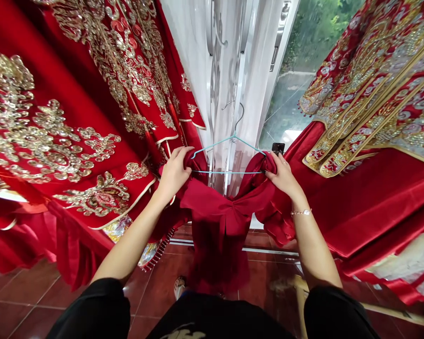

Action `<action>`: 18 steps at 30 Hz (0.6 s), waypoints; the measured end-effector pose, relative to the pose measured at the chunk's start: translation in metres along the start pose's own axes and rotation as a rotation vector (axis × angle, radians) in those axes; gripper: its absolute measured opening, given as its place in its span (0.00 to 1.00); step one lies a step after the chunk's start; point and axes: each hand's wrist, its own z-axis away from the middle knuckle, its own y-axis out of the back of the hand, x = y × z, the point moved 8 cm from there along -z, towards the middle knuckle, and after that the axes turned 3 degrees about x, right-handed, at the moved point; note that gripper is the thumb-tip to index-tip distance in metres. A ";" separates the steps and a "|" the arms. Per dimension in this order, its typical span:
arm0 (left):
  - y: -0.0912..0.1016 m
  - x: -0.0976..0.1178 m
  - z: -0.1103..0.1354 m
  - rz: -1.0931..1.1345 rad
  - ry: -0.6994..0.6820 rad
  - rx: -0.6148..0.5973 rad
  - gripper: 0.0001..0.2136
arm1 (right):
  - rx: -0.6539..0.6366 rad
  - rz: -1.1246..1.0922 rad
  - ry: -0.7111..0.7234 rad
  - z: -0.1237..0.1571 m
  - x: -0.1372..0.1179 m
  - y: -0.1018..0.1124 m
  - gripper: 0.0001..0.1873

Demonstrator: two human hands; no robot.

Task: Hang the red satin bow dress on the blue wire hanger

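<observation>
A dark red dress (229, 212) with a bow at the chest hangs in front of me on a thin light-blue hanger (233, 137) with a metal hook. My left hand (176, 169) is closed on the dress's shoulder at the hanger's left end. At the right end, my right hand (281, 170) grips the other shoulder, fingers over the fabric; a bracelet (301, 213) circles that wrist. The hook (239, 113) points up and appears free of any rail. Both hands partly hide the hanger's ends. The skirt falls down toward the floor.
Red garments with gold embroidery (102, 197) crowd the left side, and more beaded red garments (367, 117) hang at right. White sheer curtains (194, 52) and a glass door (293, 84) stand ahead. Below lies a reddish tiled floor (155, 292); a small black device (278, 149) shows near my right hand.
</observation>
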 end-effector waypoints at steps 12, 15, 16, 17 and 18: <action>0.000 -0.009 -0.007 -0.055 -0.002 -0.018 0.26 | 0.123 0.276 -0.133 0.016 -0.031 0.014 0.23; 0.001 -0.004 0.002 -0.239 0.057 0.072 0.23 | 0.150 0.287 -0.120 0.022 -0.035 0.014 0.23; 0.001 -0.003 0.005 -0.280 0.072 0.088 0.23 | 0.171 0.278 -0.104 0.024 -0.035 0.015 0.23; -0.001 -0.002 0.007 -0.298 0.079 0.089 0.23 | 0.191 0.269 -0.089 0.026 -0.036 0.015 0.24; -0.003 -0.001 0.008 -0.294 0.078 0.076 0.24 | 0.208 0.264 -0.078 0.028 -0.036 0.016 0.24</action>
